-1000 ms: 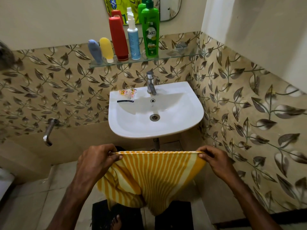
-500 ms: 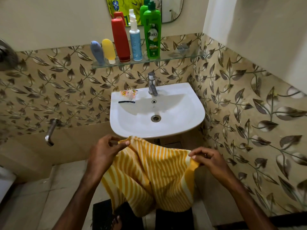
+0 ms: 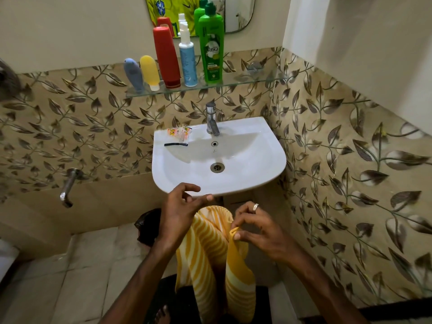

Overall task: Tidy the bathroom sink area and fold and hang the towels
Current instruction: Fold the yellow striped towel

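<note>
1. Clearly the towel (image 3: 210,260) is only partway folded: the yellow-and-white striped cloth hangs doubled in the lower middle of the frame, just below the front rim of the sink (image 3: 268,160), and it is not yet hung anywhere. No rail or hook for it shows in this view.

2. On the shelf side, the tidying looks largely done. Along the glass shelf (image 3: 257,81) in the upper middle stand a blue tube (image 3: 133,74), a yellow tube (image 3: 149,71), a red bottle (image 3: 166,57), a white spray bottle (image 3: 187,54) and a green shampoo bottle (image 3: 211,47), all upright in a row.

3. The sink ledge is another matter. An orange sachet (image 3: 178,133) and a thin dark strip (image 3: 175,144) lie at its back left corner, left of the tap (image 3: 211,119); I'd judge these remain to be cleared.

4. The right hand (image 3: 254,230), lower right of centre, pinches a corner of the towel between thumb and forefinger, the other fingers loosely curled above it. A ring shows on one finger.

5. The left hand (image 3: 180,206), just left of centre, is raised in front of the sink's rim, thumb and fingers half spread. I see no cloth between those fingertips; the towel hangs below and behind the palm, and whether the palm touches it I cannot tell.

6. My reading: the two top corners are being brought together, so further folds and the hanging are left.
</note>
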Tool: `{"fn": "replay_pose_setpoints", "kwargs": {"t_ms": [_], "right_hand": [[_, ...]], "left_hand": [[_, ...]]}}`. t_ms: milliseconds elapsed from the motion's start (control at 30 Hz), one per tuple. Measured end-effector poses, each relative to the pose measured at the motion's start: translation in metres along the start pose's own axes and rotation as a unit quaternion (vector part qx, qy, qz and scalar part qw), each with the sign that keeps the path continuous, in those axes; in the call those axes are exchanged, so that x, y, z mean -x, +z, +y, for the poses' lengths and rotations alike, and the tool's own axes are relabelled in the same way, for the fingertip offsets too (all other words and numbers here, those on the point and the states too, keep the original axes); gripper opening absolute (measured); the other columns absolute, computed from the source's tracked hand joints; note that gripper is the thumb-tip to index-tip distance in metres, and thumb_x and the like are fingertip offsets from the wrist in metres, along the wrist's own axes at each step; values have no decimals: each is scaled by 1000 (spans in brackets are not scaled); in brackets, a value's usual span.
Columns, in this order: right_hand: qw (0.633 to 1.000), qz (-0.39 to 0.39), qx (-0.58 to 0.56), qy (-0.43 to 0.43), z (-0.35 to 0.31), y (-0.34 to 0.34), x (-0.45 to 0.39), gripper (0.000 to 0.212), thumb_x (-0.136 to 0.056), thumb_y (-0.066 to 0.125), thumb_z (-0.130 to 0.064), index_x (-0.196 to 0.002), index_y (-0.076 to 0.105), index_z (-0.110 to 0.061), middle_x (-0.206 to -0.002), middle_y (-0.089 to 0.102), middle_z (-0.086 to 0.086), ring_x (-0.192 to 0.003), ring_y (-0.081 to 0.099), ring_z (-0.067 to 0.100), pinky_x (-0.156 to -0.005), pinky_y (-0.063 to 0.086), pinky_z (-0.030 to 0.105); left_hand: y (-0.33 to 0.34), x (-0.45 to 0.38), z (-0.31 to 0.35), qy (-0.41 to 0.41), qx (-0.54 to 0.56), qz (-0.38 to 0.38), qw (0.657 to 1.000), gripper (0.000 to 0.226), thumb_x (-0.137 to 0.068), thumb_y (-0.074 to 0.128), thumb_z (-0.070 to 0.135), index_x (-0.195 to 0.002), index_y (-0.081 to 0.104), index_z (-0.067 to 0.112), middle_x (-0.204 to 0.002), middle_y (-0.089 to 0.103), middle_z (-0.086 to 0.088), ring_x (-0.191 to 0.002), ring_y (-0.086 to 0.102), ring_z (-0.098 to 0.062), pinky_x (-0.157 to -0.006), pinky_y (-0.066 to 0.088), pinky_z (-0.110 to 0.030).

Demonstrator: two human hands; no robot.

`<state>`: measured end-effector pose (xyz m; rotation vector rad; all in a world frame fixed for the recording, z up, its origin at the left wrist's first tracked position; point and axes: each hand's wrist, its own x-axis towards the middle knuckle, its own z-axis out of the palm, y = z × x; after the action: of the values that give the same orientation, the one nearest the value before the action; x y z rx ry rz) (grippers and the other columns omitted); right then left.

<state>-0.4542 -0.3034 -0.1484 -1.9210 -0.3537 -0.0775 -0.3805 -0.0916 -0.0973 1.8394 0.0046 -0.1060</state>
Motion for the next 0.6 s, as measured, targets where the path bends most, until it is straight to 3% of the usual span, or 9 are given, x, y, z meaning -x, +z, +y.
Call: {"fn": "replay_pose_setpoints", "kwargs": {"t_ms": [67,200,267,333,400,467,600], "right_hand": [[1000,-7,-25,-4,-4,9,-5,17,-86,73,-32,-96,73,-18,-124,55,1,-122,54,11,-101,42,20],[994,-29,-103,-26,-13,24,-16,19,-88,73,-20,-107,70,-22,-138,54,7,-132,52,12,-108,41,22],[984,-20,-179,-4,-16,29,-20,34,-86,78,-28,-119,68,-26,-134,60,5,-130,56,15,-106,46,27],[970,-8,-242,27,-18,31,-24,35,-80,82,-30,-113,70,-24,-121,64,-6,-121,61,11,-93,54,25],[978,6,-208,24,-17,32,-26,22,-76,81,-24,-97,74,-31,-104,64,-18,-109,63,4,-85,53,21],[988,20,-155,8,-16,30,-29,10,-78,77,-25,-87,74,-29,-93,63,-11,-95,62,7,-81,51,25],[988,48,-150,9,-12,23,-28,20,-80,75,-32,-91,72,-16,-86,65,-6,-84,59,9,-76,47,24]], "left_hand": [[7,5,5,5,11,-48,999,39,-71,86,27,-105,68,21,-69,42,-2,-64,51,-8,-61,48,-23],[15,19,20,5,84,-162,983,38,-80,75,6,-116,64,7,-71,42,-5,-59,54,0,-60,50,-14],[16,23,24,-2,125,-198,972,40,-77,77,7,-116,65,6,-71,46,-5,-64,57,-4,-64,52,-17],[12,25,25,-17,151,-218,964,44,-71,81,10,-113,67,7,-80,55,-9,-77,65,-11,-70,55,-23],[5,27,25,-29,148,-225,963,47,-66,85,12,-111,70,9,-92,63,-12,-91,68,-21,-76,58,-31],[-3,27,22,-28,129,-221,966,49,-62,87,9,-108,72,12,-100,69,-8,-99,68,-24,-80,59,-38],[-17,27,19,-48,140,-173,974,41,-66,83,-2,-104,73,9,-106,75,-12,-97,72,-28,-73,59,-35]]}}
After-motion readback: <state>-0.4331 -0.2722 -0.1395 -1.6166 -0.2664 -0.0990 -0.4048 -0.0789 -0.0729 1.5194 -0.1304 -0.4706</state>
